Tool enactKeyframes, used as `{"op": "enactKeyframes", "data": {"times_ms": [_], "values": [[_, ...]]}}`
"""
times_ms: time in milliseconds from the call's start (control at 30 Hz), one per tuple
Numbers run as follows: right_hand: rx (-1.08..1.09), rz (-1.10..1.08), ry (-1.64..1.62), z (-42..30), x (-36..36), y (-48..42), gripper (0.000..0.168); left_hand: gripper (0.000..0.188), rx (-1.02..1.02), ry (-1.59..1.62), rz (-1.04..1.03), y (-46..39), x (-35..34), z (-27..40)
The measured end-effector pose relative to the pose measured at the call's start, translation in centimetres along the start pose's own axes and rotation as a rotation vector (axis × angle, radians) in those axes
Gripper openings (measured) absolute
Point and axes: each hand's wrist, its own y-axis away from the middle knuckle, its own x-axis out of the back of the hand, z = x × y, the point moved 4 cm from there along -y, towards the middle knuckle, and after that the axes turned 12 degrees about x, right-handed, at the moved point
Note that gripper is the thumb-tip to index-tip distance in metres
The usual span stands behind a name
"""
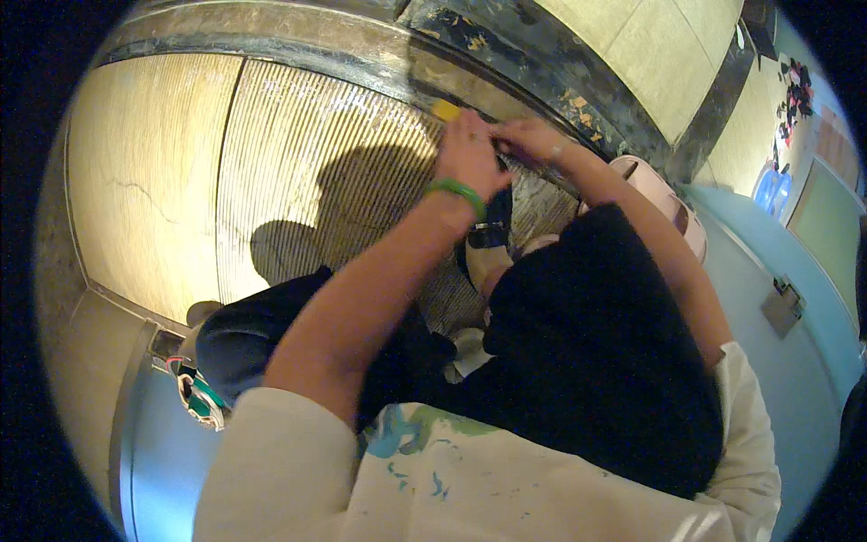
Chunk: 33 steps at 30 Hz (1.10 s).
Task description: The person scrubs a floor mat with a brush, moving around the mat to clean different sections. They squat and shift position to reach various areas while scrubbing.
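Observation:
My left hand [469,150], with a green bangle [458,192] at the wrist, reaches down to the far edge of the ribbed floor [284,149]. A small yellow object [446,110] sticks out from under its fingertips, and the fingers look closed on it. What the object is I cannot tell. My right hand [532,141] is bent in close beside the left one, its fingers curled and blurred. Something dark shows between the two hands, mostly hidden by them. Below them is my foot in a dark-strapped shoe [489,236].
A dark, worn stone sill [504,51] runs beyond the hands. Close by my right forearm stands a pink plastic item with openings [657,193]. A pale blue panel with a metal latch [784,305] rises at right. A green and white shoe [198,400] shows at left.

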Motion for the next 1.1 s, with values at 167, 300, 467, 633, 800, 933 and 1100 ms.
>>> {"op": "enactKeyframes", "data": {"times_ms": [167, 300, 467, 633, 800, 933, 1100], "values": [[-0.324, -0.003, 0.019, 3.7, 2.2, 5.9, 0.041, 0.099, -0.188, 0.215, 0.054, 4.0, -5.0, 5.5], [-0.342, -0.124, 0.205, 7.0, 2.2, 3.2, 0.036, 0.107, -0.138, 0.054, -0.104, 2.2, -2.2, 3.8], [0.371, -0.151, 0.568, 0.4, -3.1, -8.8, 0.034, 0.098, 0.125, 0.189, 0.199, -2.2, 3.1, -6.1], [0.517, -0.219, 0.660, -4.6, -3.9, -8.4, 0.033, 0.104, 0.094, 0.189, 0.205, -1.9, 3.3, -7.4], [-0.219, -0.201, 0.130, -0.9, -0.1, -0.1, 0.032, 0.106, 0.011, 0.328, 0.057, 1.8, -1.6, -0.8], [-0.351, -0.143, 0.028, -2.7, -0.4, -0.1, 0.050, 0.104, -0.034, 0.179, 0.105, 2.4, 0.6, -1.2], [0.122, -0.153, 0.150, -9.4, -4.8, -11.8, 0.048, 0.097, 0.137, -0.106, 0.217, -1.7, 7.7, -11.0]]}}
